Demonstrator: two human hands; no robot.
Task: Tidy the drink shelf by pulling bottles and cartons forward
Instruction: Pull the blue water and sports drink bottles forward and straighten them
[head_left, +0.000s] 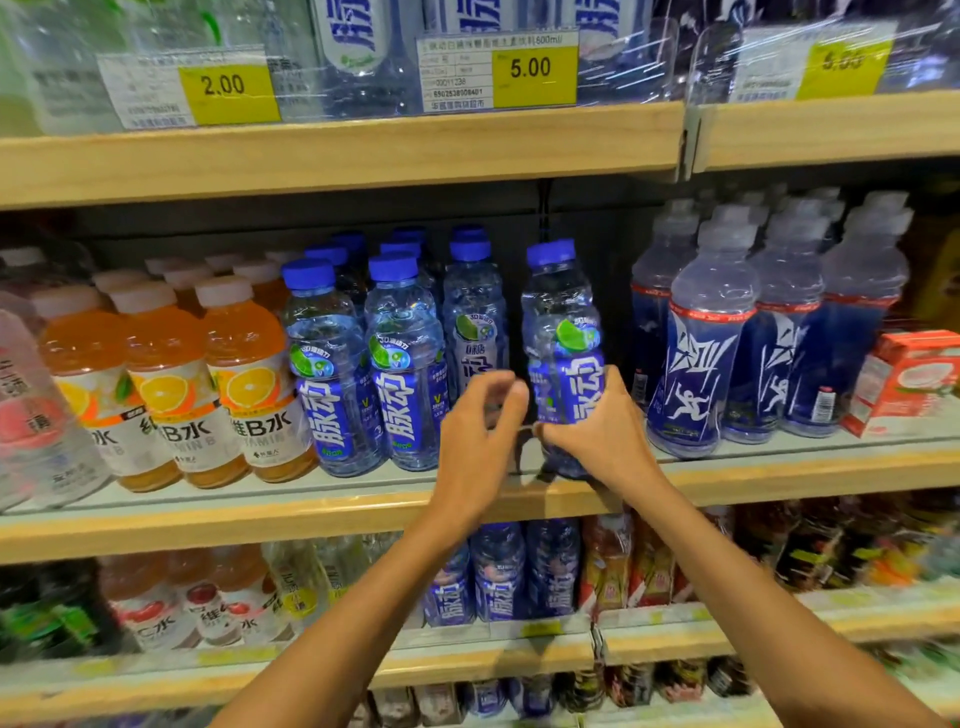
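The blue-capped bottle (563, 322) stands upright near the front edge of the shelf (311, 514), the right hand (602, 431) wrapped round its lower half. The left hand (478, 436), above that edge, is curled and blurred; I cannot tell whether it holds anything

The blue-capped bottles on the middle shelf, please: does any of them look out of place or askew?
Yes. The third bottle sits further back than the two front bottles to its left, and the end bottle, which the right hand grips, stands apart, with a dark gap beside it.
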